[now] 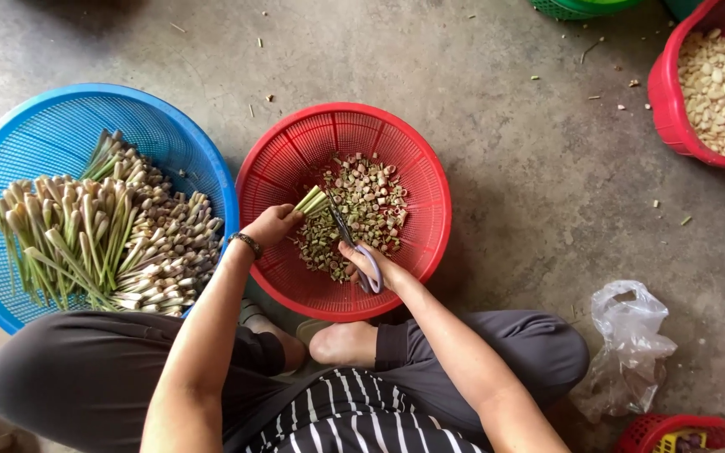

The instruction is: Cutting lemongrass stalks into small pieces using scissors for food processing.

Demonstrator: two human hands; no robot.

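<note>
Bundle of pale green lemongrass stalks (312, 200), gripped at one end, cut ends angled up and to the right above the near-left part of a round red perforated plastic basket (272, 168) resting on the concrete floor. Scissors (354, 243) with lilac handles and dark blades, blades pointing up-left toward the stalk ends, tips just beside them. Heap of short sliced lemongrass pieces (367, 197), green, cream and purplish, piled in the basket's centre beneath stalks and blades.

One round blue plastic mesh basket (10, 143); three red plastic mesh baskets (417, 168) (a fourth, green, barely shows at the top edge); one pair of scissors (354, 243); one crumpled clear plastic bag (631, 344); two hands (272, 225).
</note>
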